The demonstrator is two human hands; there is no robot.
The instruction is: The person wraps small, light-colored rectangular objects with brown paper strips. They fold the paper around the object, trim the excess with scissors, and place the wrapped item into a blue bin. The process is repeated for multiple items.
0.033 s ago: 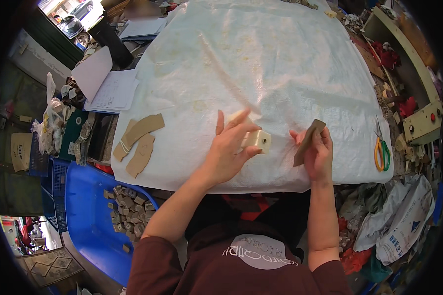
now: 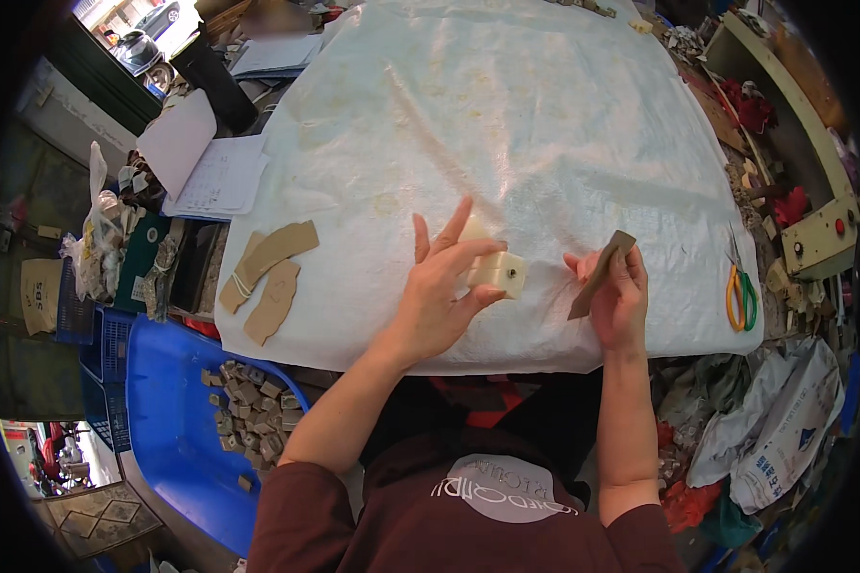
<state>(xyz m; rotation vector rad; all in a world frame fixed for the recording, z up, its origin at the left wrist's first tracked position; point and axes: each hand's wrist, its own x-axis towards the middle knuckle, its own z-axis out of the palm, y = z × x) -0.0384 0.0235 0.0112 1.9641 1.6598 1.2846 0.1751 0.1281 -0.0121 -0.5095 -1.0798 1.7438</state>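
Note:
My left hand [image 2: 440, 296] rests on the white sheet [image 2: 545, 115] near the table's front edge. Its thumb and fingers pinch a small cream block [image 2: 499, 271] with a round hole in its face. To the right, my right hand [image 2: 619, 304] holds up a thin brown curved flat piece [image 2: 602, 274], tilted on edge just off the sheet. The two hands are about a hand's width apart, and the brown piece does not touch the block.
Two tan cut-out shapes [image 2: 269, 256] lie on the sheet's left corner. A blue crate [image 2: 162, 401] with several small brown pieces stands lower left. Scissors with orange and green handles [image 2: 739, 298] lie at the right edge. Papers [image 2: 210, 177] are far left and bags [image 2: 784, 430] lower right.

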